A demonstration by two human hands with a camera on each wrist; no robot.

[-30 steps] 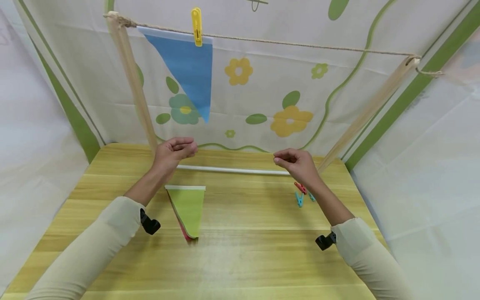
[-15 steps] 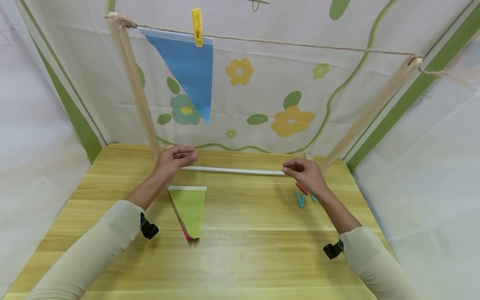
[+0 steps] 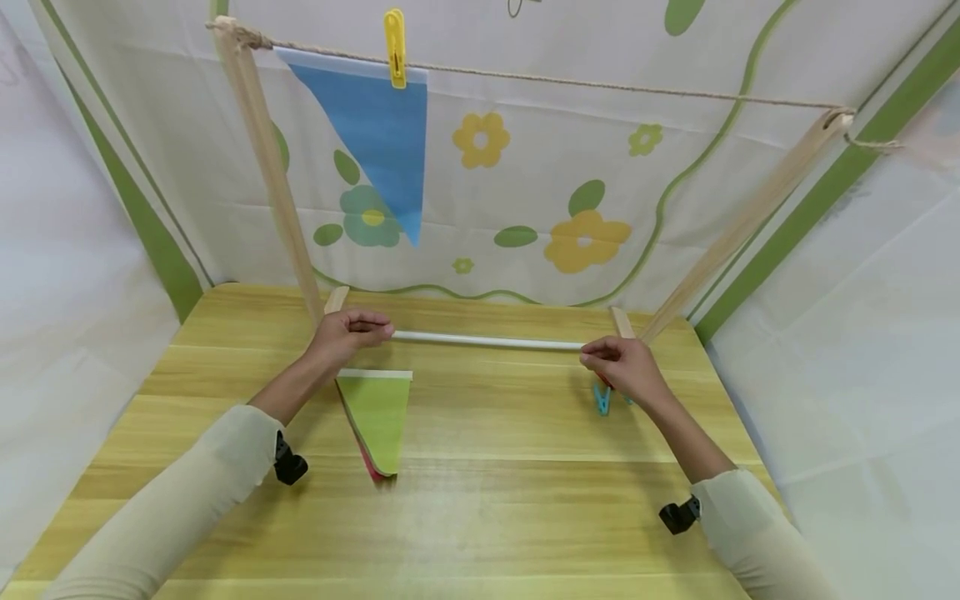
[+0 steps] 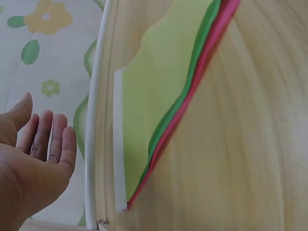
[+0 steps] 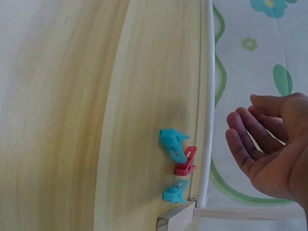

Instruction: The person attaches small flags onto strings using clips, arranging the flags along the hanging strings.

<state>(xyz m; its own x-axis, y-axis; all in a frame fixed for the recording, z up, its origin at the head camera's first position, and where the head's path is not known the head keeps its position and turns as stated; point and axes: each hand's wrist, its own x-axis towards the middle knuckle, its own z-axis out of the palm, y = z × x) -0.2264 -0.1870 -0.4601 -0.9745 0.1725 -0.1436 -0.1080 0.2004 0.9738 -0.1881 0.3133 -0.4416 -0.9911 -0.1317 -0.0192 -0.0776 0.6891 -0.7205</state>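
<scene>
My left hand, fingers loosely bent and holding nothing, overlaps the left end of a white rod in the head view. In the left wrist view, a gap shows between that hand and the rod. Below it on the table lies a small stack of pennants, light green on top, with green and red edges beneath. At the rod's right end is my right hand, also empty and loosely bent. Near it lie two teal clothespins and a red clothespin, partly hidden in the head view.
A twine line runs between a left wooden post and a right wooden post. On it a yellow clothespin holds a blue pennant. Behind hangs a flower-printed cloth. The wooden table extends toward me.
Both hands have come down toward the white rod, and the right hand has shifted to the right, now covering part of the clothespins. Pennants and twine have stayed in place.
</scene>
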